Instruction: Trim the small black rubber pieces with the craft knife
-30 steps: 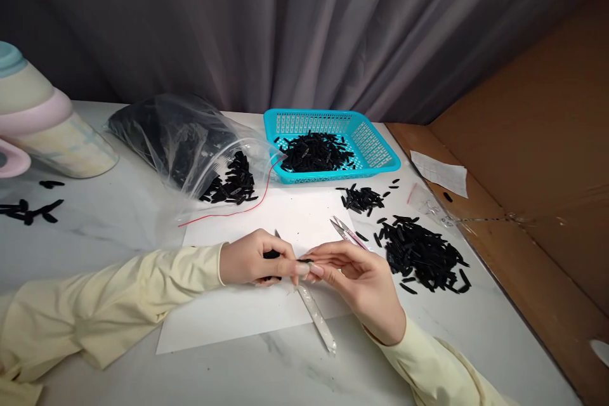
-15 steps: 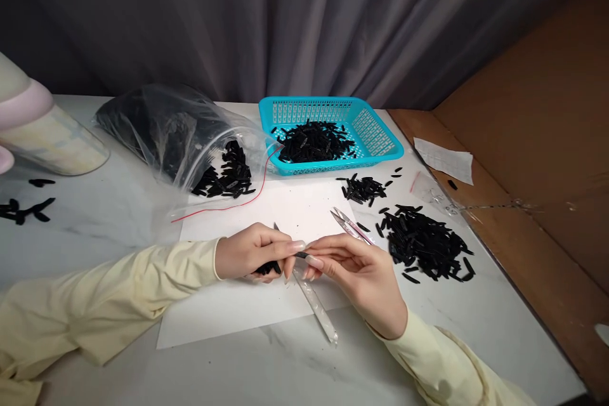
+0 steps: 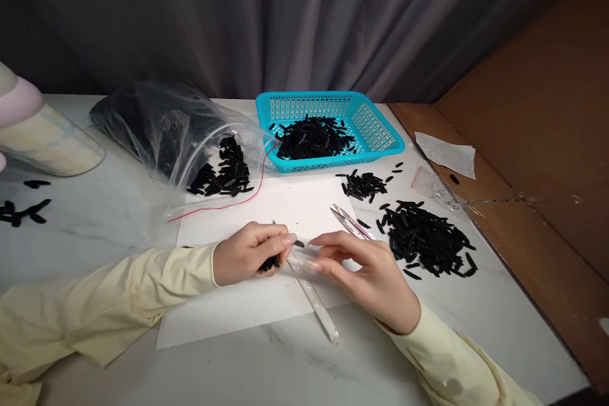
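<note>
My left hand (image 3: 254, 250) is closed over the white paper (image 3: 214, 304), pinching a small black strip (image 3: 299, 243) between thumb and forefinger. More black strips (image 3: 270, 263) are bunched in its palm. My right hand (image 3: 364, 269) is just right of it, thumb and fingers apart, with nothing visible between them. Below the hands lies a slim tool with a pale wrapped handle (image 3: 316, 311); its pointed tip shows behind my left hand. Thread snips (image 3: 349, 222) with pinkish handles lie beyond my right hand, partly hidden by it.
A blue basket (image 3: 380, 148) holds many black strips. To its left a clear plastic bag (image 3: 157, 133) of strips lies with its mouth toward me. Loose piles (image 3: 425, 238) sit on the right, and a cardboard wall (image 3: 533, 114) borders that side. A pastel cylindrical object (image 3: 52, 139) is at left.
My right hand has moved away to the right from my left hand, and its fingers have come apart. The black strip stays in my left hand's pinch.
</note>
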`<state>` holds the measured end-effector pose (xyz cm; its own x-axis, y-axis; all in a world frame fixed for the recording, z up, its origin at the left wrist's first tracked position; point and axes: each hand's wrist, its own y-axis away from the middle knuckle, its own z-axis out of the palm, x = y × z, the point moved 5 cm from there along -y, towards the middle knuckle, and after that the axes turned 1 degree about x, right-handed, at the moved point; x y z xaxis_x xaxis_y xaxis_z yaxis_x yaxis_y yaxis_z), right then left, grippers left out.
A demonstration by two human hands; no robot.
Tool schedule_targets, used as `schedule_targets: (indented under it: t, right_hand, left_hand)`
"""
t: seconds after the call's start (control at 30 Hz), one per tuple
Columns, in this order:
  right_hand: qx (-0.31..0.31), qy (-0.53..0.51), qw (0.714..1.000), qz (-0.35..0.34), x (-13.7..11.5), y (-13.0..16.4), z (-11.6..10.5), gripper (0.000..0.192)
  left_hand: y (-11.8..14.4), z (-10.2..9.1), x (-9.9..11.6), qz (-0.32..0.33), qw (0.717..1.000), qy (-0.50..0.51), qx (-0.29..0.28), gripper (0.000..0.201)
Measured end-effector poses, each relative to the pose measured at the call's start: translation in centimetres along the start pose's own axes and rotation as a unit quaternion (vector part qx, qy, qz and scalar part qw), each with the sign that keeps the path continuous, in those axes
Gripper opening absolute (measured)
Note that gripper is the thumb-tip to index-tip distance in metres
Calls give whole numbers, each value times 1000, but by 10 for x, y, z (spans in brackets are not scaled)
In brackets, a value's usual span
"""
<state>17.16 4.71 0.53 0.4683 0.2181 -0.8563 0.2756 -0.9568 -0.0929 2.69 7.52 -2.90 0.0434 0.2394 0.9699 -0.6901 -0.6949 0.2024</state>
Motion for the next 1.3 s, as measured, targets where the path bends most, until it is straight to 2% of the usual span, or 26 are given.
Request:
schedule_targets:
  t: [0.07, 0.13, 0.27, 0.33, 0.37, 0.43, 0.53, 0.6, 0.67, 0.77, 0.83, 0.87, 0.93, 1.0, 1.07, 1.17, 1.23, 1.3]
  right_hand:
    - [-55, 81, 995, -3, 0, 0, 5, 29]
    - [-97, 177, 978, -45, -4, 3, 16, 39]
    - [-130, 382, 901, -160, -13, 12, 43, 42]
    - [-125, 445, 870, -171, -12, 13, 46, 47]
    - [-122, 456, 866, -164, -9, 12, 44, 47]
    - [-105, 426, 887, -144, -5, 8, 30, 41]
    - [-36, 296, 948, -110, -1, -2, -8, 27]
    - [-1, 247, 964, -93, 0, -6, -34, 24]
    - [42, 251, 962, -95, -2, -8, -56, 26]
    - [176, 295, 934, -98, -9, -4, -81, 11]
    - [207, 267, 938, -76, -12, -3, -84, 28]
    - [187, 235, 952, -61, -11, -5, -80, 38]
    - [109, 177, 978, -33, -10, -12, -66, 51]
    - [28, 155, 987, -24, -9, -19, -49, 55]
    - [-13, 156, 987, -30, -8, -24, -37, 55]
    - [-32, 158, 986, -50, -3, -28, -31, 50]
    - [-62, 141, 987, -52, 2, -27, -28, 37]
    - [-100, 96, 990, -24, 9, -25, -26, 23]
  left_hand:
    - [0, -4, 2, 23, 999, -4, 29, 38]
    - [1, -5, 4, 42, 998, -8, 45, 38]
    - [5, -4, 7, 69, 995, -38, 53, 37]
    - [7, -4, 7, 78, 993, -56, 66, 37]
    - [8, -4, 7, 83, 992, -61, 73, 37]
    - [10, -5, 7, 90, 991, -61, 83, 36]
    - [12, -6, 6, 98, 990, -54, 86, 35]
    - [12, -6, 7, 98, 990, -51, 92, 35]
    - [13, -6, 8, 99, 989, -50, 100, 35]
    - [13, -6, 9, 97, 987, -51, 116, 35]
    - [14, -5, 10, 93, 987, -53, 119, 34]
    - [14, -4, 10, 91, 987, -55, 117, 34]
    - [14, -3, 10, 93, 987, -59, 114, 35]
    - [15, -3, 11, 96, 987, -64, 113, 35]
    - [15, -3, 12, 99, 986, -73, 112, 35]
    - [16, -2, 14, 104, 984, -95, 106, 35]
    - [17, -1, 15, 108, 983, -111, 104, 34]
    - [17, -2, 15, 111, 981, -118, 104, 34]
